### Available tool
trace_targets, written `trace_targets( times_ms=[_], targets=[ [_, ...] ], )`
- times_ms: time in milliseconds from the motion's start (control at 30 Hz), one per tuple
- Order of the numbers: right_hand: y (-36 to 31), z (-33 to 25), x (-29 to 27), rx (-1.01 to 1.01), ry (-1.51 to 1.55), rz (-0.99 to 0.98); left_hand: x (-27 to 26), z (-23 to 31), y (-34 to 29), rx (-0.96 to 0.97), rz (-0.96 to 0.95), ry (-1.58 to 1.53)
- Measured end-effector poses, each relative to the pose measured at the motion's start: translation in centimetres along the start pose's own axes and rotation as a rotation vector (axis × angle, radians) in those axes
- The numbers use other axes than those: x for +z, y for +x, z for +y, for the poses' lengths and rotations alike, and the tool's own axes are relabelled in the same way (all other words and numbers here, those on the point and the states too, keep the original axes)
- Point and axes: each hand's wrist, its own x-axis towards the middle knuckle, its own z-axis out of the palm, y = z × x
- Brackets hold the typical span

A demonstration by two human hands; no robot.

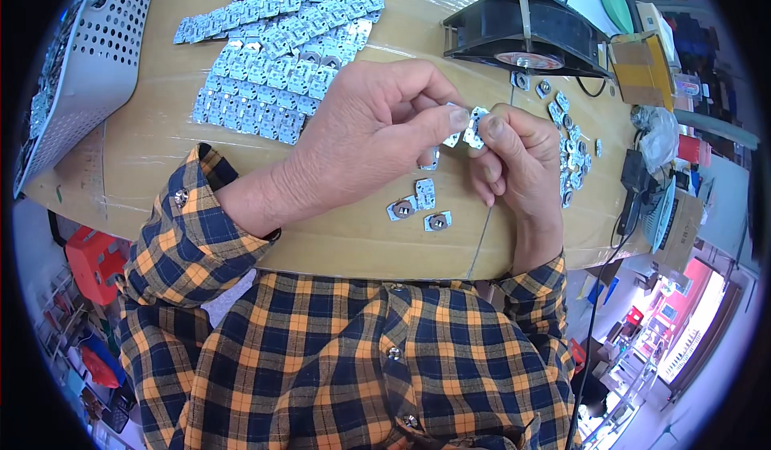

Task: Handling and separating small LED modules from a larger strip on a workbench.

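My left hand [377, 121] and my right hand [522, 153] meet above the table, fingertips almost touching. Between the right thumb and fingers is a small pale-blue circuit board [474, 129]. The left thumb and finger pinch another small board [451, 139], mostly covered by the fingertips. I cannot tell whether the two boards are joined. Below the hands lie a few loose boards: one bare-faced circuit board [425, 193] and two with dark round parts, a left one [401, 208] and a right one [438, 222]. A further board [434, 159] shows partly under the left fingers.
Overlapping panels of joined circuit boards [257, 89] cover the table's far left. A white perforated basket [104, 48] stands at the left edge. Loose boards [572, 161] are scattered right of my right hand. Beyond stand a black fan [526, 32] and a cardboard box [641, 69].
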Motion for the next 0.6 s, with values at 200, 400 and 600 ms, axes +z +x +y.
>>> trace_targets(
  times_ms=[200,400,600],
  targets=[
    [-0.1,-0.2,-0.1,0.016,0.006,0.013,-0.1,-0.6,0.1,0.048,0.045,-0.033],
    [0.0,0.2,0.1,0.022,0.024,-0.007,0.1,-1.2,0.0,0.222,0.090,0.110],
    [0.0,0.3,0.6,-0.043,0.021,0.017,-0.3,-1.0,0.1,0.549,0.058,0.487]
  ],
)
